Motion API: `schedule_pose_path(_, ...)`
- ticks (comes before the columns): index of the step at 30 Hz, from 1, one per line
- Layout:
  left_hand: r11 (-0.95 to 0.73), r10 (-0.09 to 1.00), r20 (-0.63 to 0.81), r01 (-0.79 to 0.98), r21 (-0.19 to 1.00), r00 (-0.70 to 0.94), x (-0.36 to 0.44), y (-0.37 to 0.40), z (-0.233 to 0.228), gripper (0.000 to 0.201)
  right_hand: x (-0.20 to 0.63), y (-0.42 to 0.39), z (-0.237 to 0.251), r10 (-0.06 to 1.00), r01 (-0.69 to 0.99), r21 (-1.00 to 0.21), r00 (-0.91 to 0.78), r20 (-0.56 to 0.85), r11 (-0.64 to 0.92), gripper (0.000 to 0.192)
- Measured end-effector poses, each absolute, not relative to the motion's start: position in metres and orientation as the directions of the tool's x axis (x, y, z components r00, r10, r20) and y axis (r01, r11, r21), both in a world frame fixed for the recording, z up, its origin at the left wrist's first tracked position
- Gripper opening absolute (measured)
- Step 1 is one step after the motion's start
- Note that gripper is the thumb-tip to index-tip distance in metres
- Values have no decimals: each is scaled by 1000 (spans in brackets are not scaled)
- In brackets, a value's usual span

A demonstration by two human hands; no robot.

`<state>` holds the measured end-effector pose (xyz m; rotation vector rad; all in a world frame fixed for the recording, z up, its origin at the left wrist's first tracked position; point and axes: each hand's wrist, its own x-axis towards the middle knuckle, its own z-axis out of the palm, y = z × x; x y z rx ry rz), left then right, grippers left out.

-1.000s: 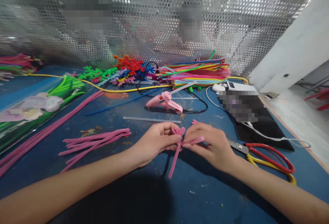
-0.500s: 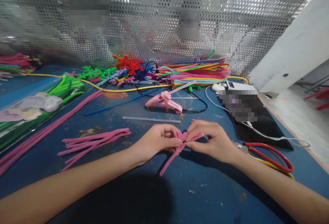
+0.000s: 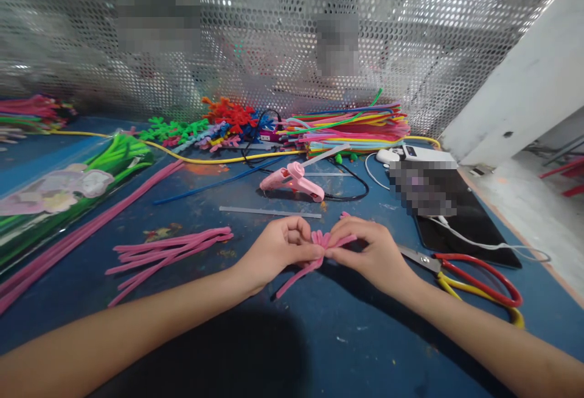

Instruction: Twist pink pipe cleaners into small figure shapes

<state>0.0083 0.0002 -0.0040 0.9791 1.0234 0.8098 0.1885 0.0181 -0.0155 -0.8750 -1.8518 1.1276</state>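
Observation:
Between my hands is a pink pipe cleaner [image 3: 296,277] bent into small loops, with one loose end slanting down to the left and another sticking out to the right. My left hand [image 3: 289,243] pinches it from the left, thumb against fingers. From the right, my right hand [image 3: 365,243] grips it between thumb and fingertips. Part of the loops is hidden behind the fingers. A bunch of cut pink pipe cleaners [image 3: 171,252] lies left of my left hand. Scissors [image 3: 474,282] with red and yellow handles rest beside my right forearm.
A pink glue gun [image 3: 292,182] and a clear glue stick [image 3: 269,212] lie ahead of my hands. Behind are piled coloured pipe cleaners [image 3: 351,127]. A black tablet [image 3: 465,221] with a white cable sits right; bagged green pipe cleaners [image 3: 123,157] lie left.
Both hands have shifted slightly left, and my right hand has turned a little, uncovering more of the scissors. The pink loops look narrower, and the loose end has swung up and left.

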Motion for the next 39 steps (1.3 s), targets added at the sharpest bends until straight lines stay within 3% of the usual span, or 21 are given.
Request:
schedule_pose_path(2,336,908,-294,-97,937,299,8,1,-3,36,186,19,-18,880,93,-987,-469,75,133,18)
schedule_pose_path(5,318,910,-281,-78,945,305,7,3,-1,38,182,18,-21,844,-5,-989,-523,-123,-147,24)
schedule_pose_path(9,291,920,-267,-47,955,288,5,5,-2,36,180,13,-23,808,-95,-943,-547,-219,-320,25)
schedule_pose_path(15,179,941,-144,-87,980,308,7,2,-4,15,178,11,-18,775,-266,-813,-549,-313,-518,20)
schedule_pose_path(19,50,955,-23,-84,995,296,7,-1,-7,15,176,10,-19,767,-400,-740,-595,-240,-541,17)
schedule_pose_path(25,-115,930,128,-60,992,343,4,0,-14,4,174,7,-21,768,-366,-779,-603,-218,-509,17)
schedule_pose_path(29,-133,929,150,-72,989,340,3,1,-14,13,173,6,-19,766,-375,-764,-599,-233,-526,22)
schedule_pose_path(32,-135,931,134,-23,991,339,4,1,-11,7,173,5,-19,765,-365,-771,-599,-235,-522,19)
schedule_pose_path(34,-36,934,47,-38,999,354,5,0,-10,4,173,5,-20,774,-345,-797,-592,-225,-495,18)
schedule_pose_path(36,184,915,-123,-125,975,385,8,0,-12,11,174,5,-22,794,-319,-837,-574,-203,-444,18)
schedule_pose_path(39,467,837,-335,-246,850,432,10,-1,-15,18,177,7,-24,821,-266,-893,-544,-172,-364,19)
